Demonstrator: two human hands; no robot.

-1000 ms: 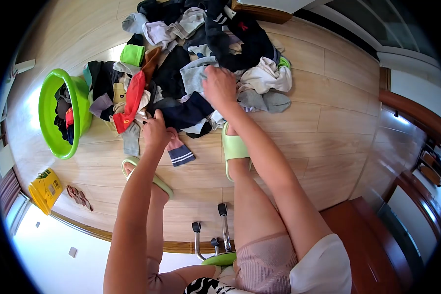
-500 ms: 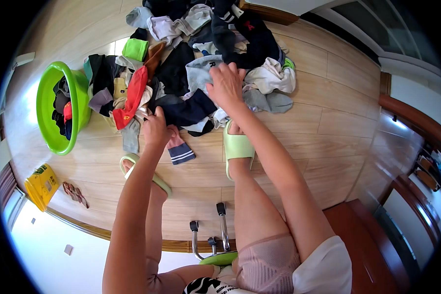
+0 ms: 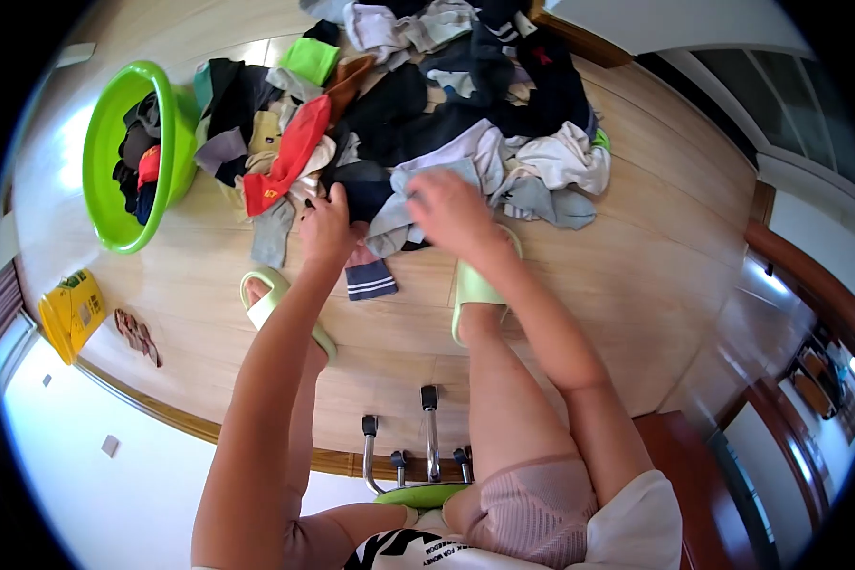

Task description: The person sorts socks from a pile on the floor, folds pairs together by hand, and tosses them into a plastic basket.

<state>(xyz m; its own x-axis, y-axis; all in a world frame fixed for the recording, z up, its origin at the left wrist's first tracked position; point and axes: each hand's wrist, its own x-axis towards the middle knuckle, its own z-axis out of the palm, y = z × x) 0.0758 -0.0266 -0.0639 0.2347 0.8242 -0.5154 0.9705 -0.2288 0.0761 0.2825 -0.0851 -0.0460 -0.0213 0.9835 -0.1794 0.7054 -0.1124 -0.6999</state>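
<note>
We judge the step in hand to be drawing one sock out of the near edge of the heap of socks (image 3: 389,100) on the wooden floor (image 3: 617,275). Our right hand (image 3: 454,217) is closed over the light grey sock (image 3: 389,224) — its fingers curl down onto the cloth, though blur hides the fingertips. Our left hand (image 3: 326,231) is part-curled with the forefinger reaching forward; we cannot tell whether it pinches any cloth beneath.

As we judge it, the next move calls for keeping that right-hand hold and lifting the sock clear of the cloth under it, with the left hand free to steady the loose end.

The light grey sock lies at the heap's near edge, between our two hands. One part of it shows just beyond the right fingers; the other slants down toward the left hand, over a navy sock (image 3: 364,198). A pink-and-navy sock (image 3: 371,278) with white stripes sticks out from this edge onto the floor, just beside the left hand. A red sock (image 3: 299,152) lies beyond that hand, toward the heap's left side, and a white sock (image 3: 565,160) sits at the right edge, past the right hand. A green basin (image 3: 166,142) stands off the heap's left edge — dark socks lie inside its rim.
</note>
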